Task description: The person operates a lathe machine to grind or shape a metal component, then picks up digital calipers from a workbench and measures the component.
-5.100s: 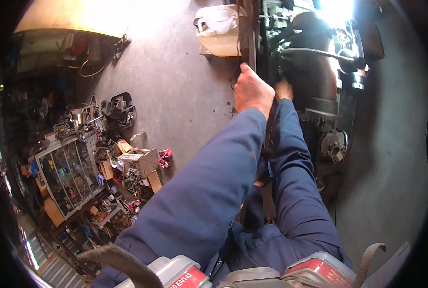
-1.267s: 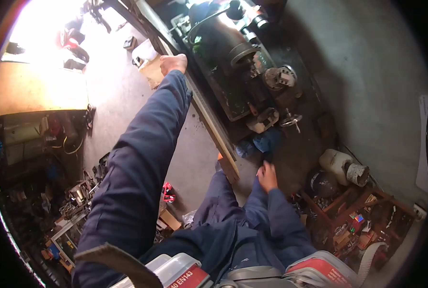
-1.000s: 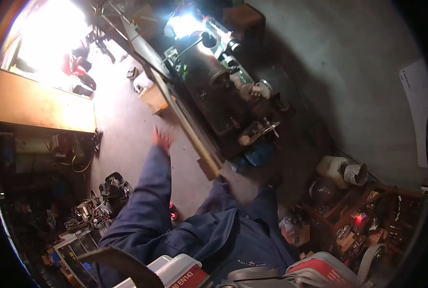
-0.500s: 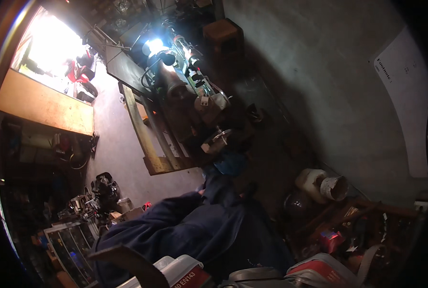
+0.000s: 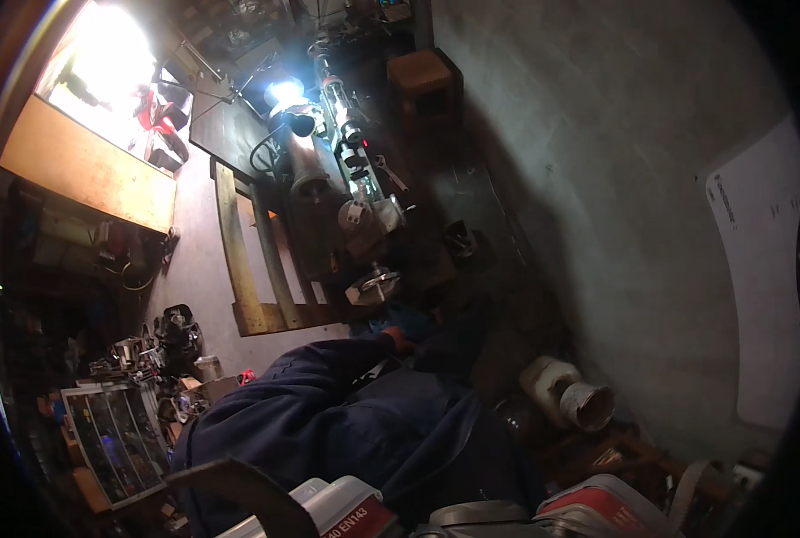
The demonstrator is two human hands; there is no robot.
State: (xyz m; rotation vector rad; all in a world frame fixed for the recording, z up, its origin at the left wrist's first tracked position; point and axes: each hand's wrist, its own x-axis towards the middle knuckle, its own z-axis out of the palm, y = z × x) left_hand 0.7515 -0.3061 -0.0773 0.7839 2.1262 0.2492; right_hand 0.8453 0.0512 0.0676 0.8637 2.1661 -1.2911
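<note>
My left hand (image 5: 400, 341) reaches out of a dark blue sleeve (image 5: 324, 363), close in front of my body. It lies against the cuff end of my other sleeve (image 5: 454, 341). The light is too dim to make out its fingers. My right hand is lost in the dark beyond that sleeve. Just past the left hand is a blue, cloth-like bundle (image 5: 404, 319), partly hidden. Beyond it stands a metal lathe-like machine with a shiny handwheel (image 5: 377, 285) at its near end. On the machine's right side lies an open-ended wrench (image 5: 391, 172).
A bright lamp (image 5: 285, 93) shines over the machine. To its left leans a wooden slatted frame (image 5: 255, 318). A brown stool (image 5: 422, 81) stands at the far wall. Whitish cylindrical containers (image 5: 588, 405) sit right; a drawer cabinet (image 5: 117, 439) and cluttered parts are at left.
The view has shifted, so the handwheel and machine sit lower and farther left. My left hand has come forward and shows more plainly; less of the blue bundle shows.
</note>
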